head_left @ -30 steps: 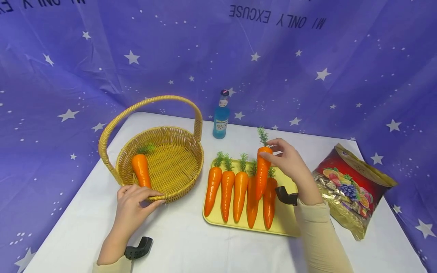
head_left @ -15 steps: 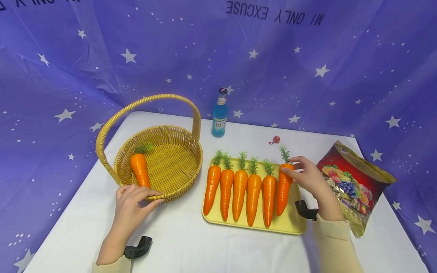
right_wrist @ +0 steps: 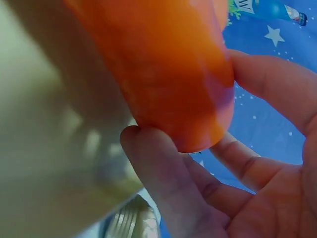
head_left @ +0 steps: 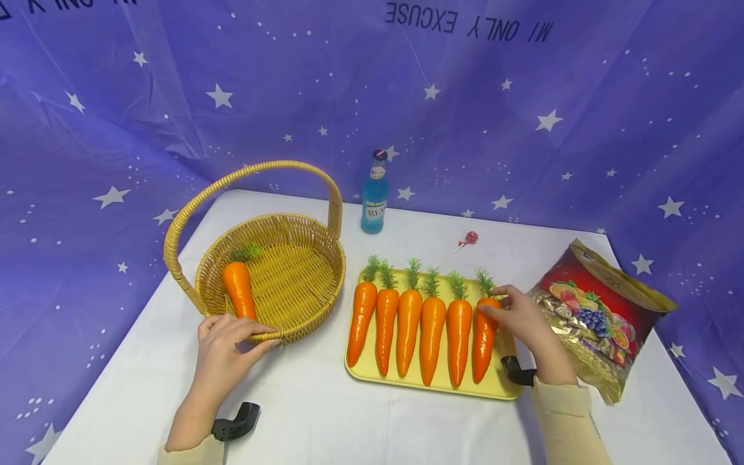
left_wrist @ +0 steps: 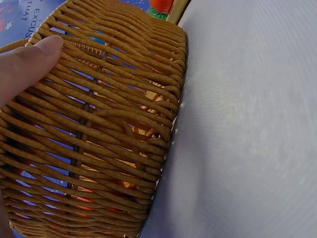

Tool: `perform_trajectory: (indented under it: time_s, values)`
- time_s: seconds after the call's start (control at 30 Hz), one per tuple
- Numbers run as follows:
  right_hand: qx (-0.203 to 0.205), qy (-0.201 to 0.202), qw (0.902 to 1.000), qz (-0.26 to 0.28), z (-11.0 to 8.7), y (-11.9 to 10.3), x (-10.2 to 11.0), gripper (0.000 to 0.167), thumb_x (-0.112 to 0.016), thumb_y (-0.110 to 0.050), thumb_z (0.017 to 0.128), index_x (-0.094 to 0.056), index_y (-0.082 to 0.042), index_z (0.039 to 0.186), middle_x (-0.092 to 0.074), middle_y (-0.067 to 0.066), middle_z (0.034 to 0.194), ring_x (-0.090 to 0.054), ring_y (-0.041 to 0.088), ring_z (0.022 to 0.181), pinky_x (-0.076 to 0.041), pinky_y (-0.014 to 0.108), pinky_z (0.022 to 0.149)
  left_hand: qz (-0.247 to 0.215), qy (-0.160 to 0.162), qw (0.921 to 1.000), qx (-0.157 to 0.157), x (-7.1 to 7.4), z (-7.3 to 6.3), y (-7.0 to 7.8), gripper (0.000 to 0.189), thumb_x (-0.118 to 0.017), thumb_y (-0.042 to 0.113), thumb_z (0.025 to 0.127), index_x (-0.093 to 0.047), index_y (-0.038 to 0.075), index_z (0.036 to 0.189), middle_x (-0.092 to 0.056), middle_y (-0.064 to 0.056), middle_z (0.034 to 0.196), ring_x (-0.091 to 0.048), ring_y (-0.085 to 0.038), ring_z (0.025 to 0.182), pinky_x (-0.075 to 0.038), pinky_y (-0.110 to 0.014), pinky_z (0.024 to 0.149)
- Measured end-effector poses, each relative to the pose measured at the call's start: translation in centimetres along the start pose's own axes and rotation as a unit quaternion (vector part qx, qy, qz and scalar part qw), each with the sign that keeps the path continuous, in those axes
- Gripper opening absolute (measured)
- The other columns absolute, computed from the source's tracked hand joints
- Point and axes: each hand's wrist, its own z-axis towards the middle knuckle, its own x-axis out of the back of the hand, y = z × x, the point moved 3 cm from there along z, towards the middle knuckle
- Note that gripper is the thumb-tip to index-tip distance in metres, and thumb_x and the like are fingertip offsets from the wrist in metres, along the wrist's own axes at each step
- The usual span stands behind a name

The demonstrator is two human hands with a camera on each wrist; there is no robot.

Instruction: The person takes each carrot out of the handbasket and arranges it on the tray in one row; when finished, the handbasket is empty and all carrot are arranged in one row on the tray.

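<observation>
At the right end of the yellow tray (head_left: pixel 501 382), my right hand (head_left: pixel 526 326) holds a carrot (head_left: pixel 485 345) by its thick top, just under the green leaves. Thumb and fingers lie on both sides of the orange body (right_wrist: pixel 168 74) in the right wrist view. Several more carrots (head_left: pixel 409 332) lie beside it in a row, leaves pointing away from me. My left hand (head_left: pixel 223 352) grips the near rim of a wicker basket (head_left: pixel 290 284), the thumb (left_wrist: pixel 34 67) on the outer wall in the left wrist view. One carrot (head_left: pixel 238 287) leans inside the basket's left side.
A tall handle (head_left: pixel 256 169) arches over the basket. Behind the tray stand a blue bottle (head_left: pixel 374 200) and a red lollipop (head_left: pixel 471 237) lying on the white table (head_left: pixel 349 426). A red and gold candy bag (head_left: pixel 599 310) sits to the right, close by my right forearm.
My right hand has carried its carrot rightward from above the row and lowered it onto the tray's right end. The lollipop has come into sight. My left hand stays on the basket.
</observation>
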Motion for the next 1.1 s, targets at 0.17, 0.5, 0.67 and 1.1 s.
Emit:
perform_trajectory:
  time_s: [0.17, 0.5, 0.67, 1.1]
  values:
    - [-0.014, -0.012, 0.9998, -0.004, -0.1, 0.1, -0.5, 0.064, -0.068, -0.041, 0.088, -0.048, 0.005, 0.128, -0.057, 0.033, 0.116, -0.058, 0.040, 0.099, -0.049, 0.050, 0.082, -0.002, 0.001, 1.0000, 0.000, 0.0, 0.0, 0.1, 0.031, -0.091, 0.017, 0.056, -0.076, 0.023, 0.082, -0.067, 0.013, 0.075, -0.040, -0.009, 0.065, -0.023, -0.040, 0.085]
    - [-0.029, -0.028, 0.9992, 0.001, -0.6, -0.1, -1.1, 0.067, -0.068, -0.045, 0.088, -0.047, 0.003, 0.129, -0.056, 0.030, 0.117, -0.059, 0.035, 0.095, -0.050, 0.049, 0.080, 0.002, 0.000, 1.0000, -0.002, 0.1, 0.0, 0.0, 0.031, -0.091, 0.017, 0.056, -0.075, 0.022, 0.082, -0.067, 0.013, 0.075, -0.039, -0.007, 0.066, -0.023, -0.041, 0.085]
    - [-0.031, -0.028, 0.9991, 0.012, -0.8, -0.3, -1.3, 0.069, -0.069, -0.046, 0.087, -0.046, 0.003, 0.130, -0.056, 0.030, 0.117, -0.062, 0.030, 0.090, -0.053, 0.043, 0.075, 0.003, -0.002, 1.0000, 0.000, 0.1, -0.1, 0.0, 0.031, -0.091, 0.017, 0.056, -0.075, 0.023, 0.083, -0.067, 0.014, 0.075, -0.039, -0.006, 0.066, -0.023, -0.041, 0.085]
    - [-0.026, -0.020, 0.9995, -0.001, -0.9, -0.5, -1.5, 0.066, -0.068, -0.045, 0.088, -0.047, 0.002, 0.130, -0.057, 0.029, 0.117, -0.060, 0.035, 0.096, -0.051, 0.045, 0.078, 0.002, -0.004, 1.0000, 0.002, 0.1, -0.1, -0.1, 0.031, -0.091, 0.016, 0.057, -0.075, 0.023, 0.083, -0.067, 0.013, 0.076, -0.040, -0.006, 0.068, -0.023, -0.041, 0.086]
